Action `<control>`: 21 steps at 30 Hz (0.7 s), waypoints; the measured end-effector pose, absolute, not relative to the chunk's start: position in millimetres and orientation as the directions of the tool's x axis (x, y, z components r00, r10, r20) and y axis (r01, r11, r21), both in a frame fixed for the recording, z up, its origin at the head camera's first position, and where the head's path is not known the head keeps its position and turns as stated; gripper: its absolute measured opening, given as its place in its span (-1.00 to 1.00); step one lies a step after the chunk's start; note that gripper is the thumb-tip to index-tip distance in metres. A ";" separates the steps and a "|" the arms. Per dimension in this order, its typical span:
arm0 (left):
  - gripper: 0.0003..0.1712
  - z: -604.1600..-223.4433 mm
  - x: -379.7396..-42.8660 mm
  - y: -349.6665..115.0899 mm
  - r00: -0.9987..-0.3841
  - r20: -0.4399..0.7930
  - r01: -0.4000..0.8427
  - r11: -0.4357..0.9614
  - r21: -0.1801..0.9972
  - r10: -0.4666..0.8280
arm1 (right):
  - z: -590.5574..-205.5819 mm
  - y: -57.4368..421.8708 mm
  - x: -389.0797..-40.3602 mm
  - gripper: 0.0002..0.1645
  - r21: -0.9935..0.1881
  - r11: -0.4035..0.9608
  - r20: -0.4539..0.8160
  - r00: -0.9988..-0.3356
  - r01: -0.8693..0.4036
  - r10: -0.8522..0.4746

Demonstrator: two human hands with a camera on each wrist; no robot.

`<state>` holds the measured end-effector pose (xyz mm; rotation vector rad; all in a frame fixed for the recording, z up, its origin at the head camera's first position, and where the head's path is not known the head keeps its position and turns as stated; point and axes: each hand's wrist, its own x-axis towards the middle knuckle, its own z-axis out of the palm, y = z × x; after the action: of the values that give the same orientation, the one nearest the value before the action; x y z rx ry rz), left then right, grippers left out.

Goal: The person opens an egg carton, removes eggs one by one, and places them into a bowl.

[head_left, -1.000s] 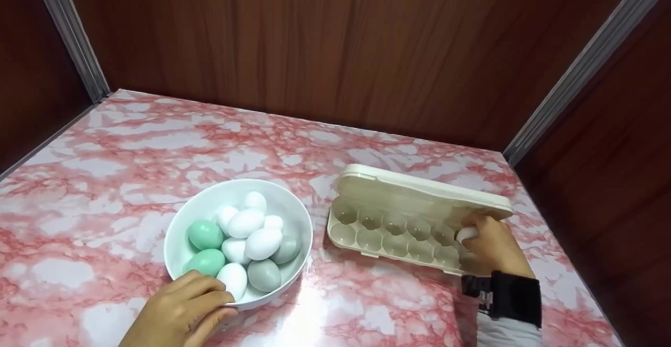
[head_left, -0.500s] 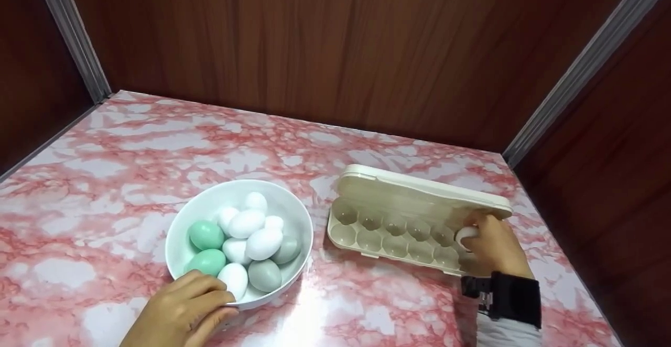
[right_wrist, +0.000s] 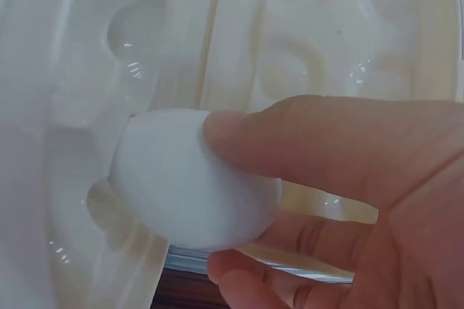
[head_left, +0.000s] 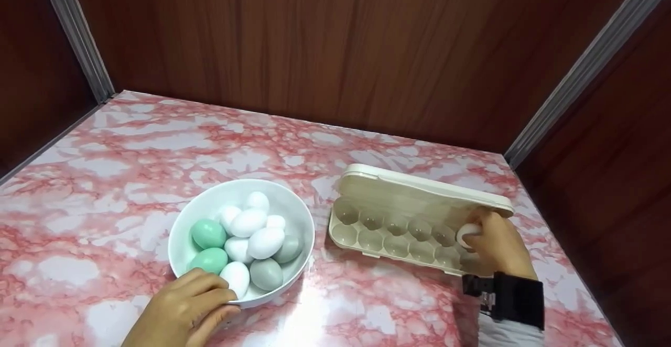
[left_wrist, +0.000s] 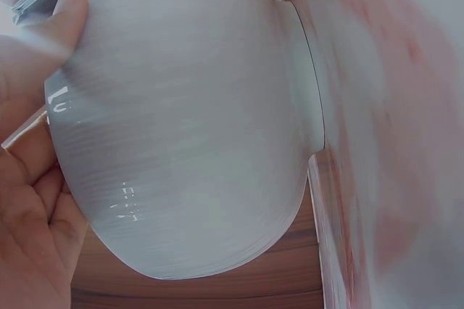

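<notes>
A white bowl (head_left: 293,208) holds several white, green and grey eggs. My left hand (head_left: 181,307) grips its near-left rim; in the left wrist view the thumb (left_wrist: 69,22) presses against the bowl's outer wall (left_wrist: 188,128). To the right lies a cream plastic egg box (head_left: 419,187), its lid raised and tilted over two rows of cups. At the box's right end my right hand (head_left: 498,242) pinches a white egg (right_wrist: 192,178) between thumb and fingers. The egg is over the end cups; whether it touches a cup cannot be told. The hand hides those cups.
Both the bowl and the egg box stand on a red-and-white marbled table (head_left: 173,140). Dark wood panels (head_left: 314,43) rise behind and at both sides, with grey metal posts (head_left: 571,74) at the corners. Several cups at the left of the box hold no egg.
Very little differs. The white egg in my right hand has turned slightly at the box's right end. My left hand has stayed on the bowl's rim.
</notes>
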<state>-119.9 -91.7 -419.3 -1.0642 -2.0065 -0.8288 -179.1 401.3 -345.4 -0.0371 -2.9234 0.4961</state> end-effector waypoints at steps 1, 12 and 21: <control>-0.78 -419.3 -119.9 -91.7 -0.409 0.814 0.867 0.453 0.206 0.413 | -344.5 400.0 -178.6 -0.75 -0.336 0.942 0.165 -0.984 0.004 0.063; -0.88 -420.2 -119.7 -92.8 -0.414 0.813 0.868 0.447 0.217 0.410 | -328.8 370.3 -177.4 -0.76 -0.353 0.936 0.183 -0.981 -0.002 0.067; -0.82 -419.8 -120.0 -92.2 -0.403 0.816 0.869 0.451 0.201 0.414 | -323.3 337.3 -175.3 -0.61 -0.382 0.924 0.131 -0.990 0.006 0.060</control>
<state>-120.0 -92.2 -419.8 -1.0709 -1.9997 -0.8270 -175.3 337.3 -323.3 -0.0506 -2.9435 0.5844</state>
